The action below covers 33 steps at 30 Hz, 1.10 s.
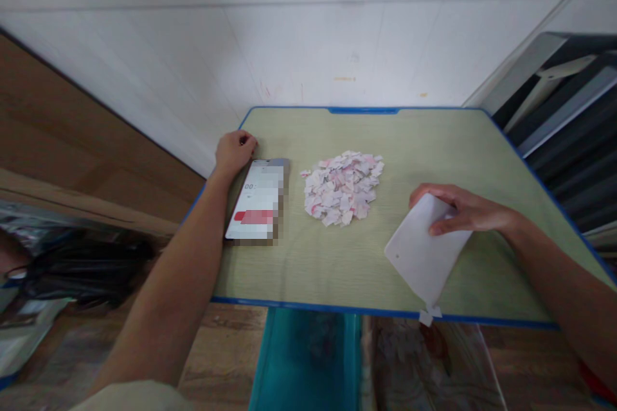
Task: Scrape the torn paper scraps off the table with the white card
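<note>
A loose heap of small torn paper scraps (343,187), white with some pink, lies mid-table. To its right, my right hand (446,205) grips a white sheet of paper or thin card (424,253), thumb in front and fingers behind. The sheet is tilted, its low corner pointing toward the front edge, and has a tiny dark hole. A few white scraps (429,316) are at that corner, over the edge. My left hand (236,151) rests at the table's left edge above a phone (255,196). Its fingers are curled; whether they hold anything is hidden.
The pale green table (289,270) has a blue rim and stands against a white wall. Below its front edge are a teal bin (308,366) and a clear container (463,366) with scraps inside. Brown cardboard (87,103) stands left; dark folded frames (569,115) lean right.
</note>
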Motion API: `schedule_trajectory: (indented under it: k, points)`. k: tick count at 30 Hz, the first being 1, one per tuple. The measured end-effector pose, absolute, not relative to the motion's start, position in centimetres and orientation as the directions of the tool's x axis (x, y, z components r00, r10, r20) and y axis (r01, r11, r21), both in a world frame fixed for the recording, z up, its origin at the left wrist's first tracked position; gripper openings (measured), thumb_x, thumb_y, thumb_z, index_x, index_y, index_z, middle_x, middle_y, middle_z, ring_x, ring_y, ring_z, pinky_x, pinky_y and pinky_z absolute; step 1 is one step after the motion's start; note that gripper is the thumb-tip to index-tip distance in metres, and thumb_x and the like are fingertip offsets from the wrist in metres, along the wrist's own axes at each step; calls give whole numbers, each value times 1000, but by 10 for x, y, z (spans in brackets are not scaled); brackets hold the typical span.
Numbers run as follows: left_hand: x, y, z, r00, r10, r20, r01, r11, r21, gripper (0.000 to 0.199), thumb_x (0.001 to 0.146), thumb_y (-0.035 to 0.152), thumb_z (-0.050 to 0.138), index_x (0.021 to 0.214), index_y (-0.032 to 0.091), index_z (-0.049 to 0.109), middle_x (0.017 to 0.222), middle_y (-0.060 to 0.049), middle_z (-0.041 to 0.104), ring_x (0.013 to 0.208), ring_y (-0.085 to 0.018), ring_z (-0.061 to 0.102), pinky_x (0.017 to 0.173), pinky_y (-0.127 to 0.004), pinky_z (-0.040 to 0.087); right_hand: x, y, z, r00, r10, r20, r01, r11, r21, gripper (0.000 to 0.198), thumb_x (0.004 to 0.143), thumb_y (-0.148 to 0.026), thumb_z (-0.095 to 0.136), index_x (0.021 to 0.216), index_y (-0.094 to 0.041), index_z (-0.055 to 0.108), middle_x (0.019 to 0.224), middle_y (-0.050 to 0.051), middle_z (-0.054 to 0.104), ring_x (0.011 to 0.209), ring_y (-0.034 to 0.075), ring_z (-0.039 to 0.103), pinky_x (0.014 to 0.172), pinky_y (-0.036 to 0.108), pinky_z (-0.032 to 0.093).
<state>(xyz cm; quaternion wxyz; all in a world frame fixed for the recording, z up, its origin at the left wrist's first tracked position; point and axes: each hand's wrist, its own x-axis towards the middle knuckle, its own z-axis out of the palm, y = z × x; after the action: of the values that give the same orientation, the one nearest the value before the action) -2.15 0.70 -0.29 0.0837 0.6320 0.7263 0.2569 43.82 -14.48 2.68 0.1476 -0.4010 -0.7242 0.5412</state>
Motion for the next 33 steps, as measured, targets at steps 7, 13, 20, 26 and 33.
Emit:
schedule_trajectory:
  k: [7, 13, 20, 26, 33]
  points:
    - [-22, 6, -2, -197, 961, 194, 878, 85, 472, 18, 81, 29, 50, 84, 19, 64, 80, -7, 67, 78, -22, 62, 71, -29, 46, 435, -147, 27, -643, 724, -250, 414, 54, -908, 43, 67, -39, 84, 101, -23, 64, 83, -2, 60, 69, 12, 57, 55, 20, 43]
    - [-22, 6, -2, -182, 961, 210, 874, 60, 482, 18, 81, 28, 50, 84, 18, 65, 79, -7, 66, 77, -22, 62, 71, -29, 46, 441, -146, 26, -618, 743, -256, 373, -10, -928, 45, 62, -38, 87, 98, -24, 64, 82, -2, 60, 68, 13, 57, 54, 21, 43]
    - [-22, 7, -3, -185, 960, 209, 879, 66, 473, 20, 82, 28, 50, 87, 17, 66, 81, -7, 66, 78, -21, 62, 72, -29, 46, 441, -145, 25, -601, 754, -266, 413, 8, -911, 45, 65, -38, 85, 104, -24, 66, 87, -1, 62, 73, 15, 59, 57, 22, 45]
    - [-22, 7, -3, -178, 961, 212, 878, 58, 474, 20, 82, 29, 51, 86, 17, 67, 78, -7, 66, 79, -22, 62, 72, -30, 46, 437, -148, 27, -632, 726, -272, 421, 27, -907, 46, 66, -37, 85, 106, -25, 65, 85, -2, 62, 69, 13, 59, 55, 21, 44]
    - [-22, 8, -4, -188, 960, 209, 879, 69, 471, 21, 82, 29, 51, 88, 18, 68, 78, -7, 66, 78, -23, 62, 73, -30, 46, 433, -151, 31, -681, 668, -301, 447, 53, -893, 48, 65, -37, 85, 109, -26, 67, 88, -1, 63, 71, 14, 61, 55, 21, 47]
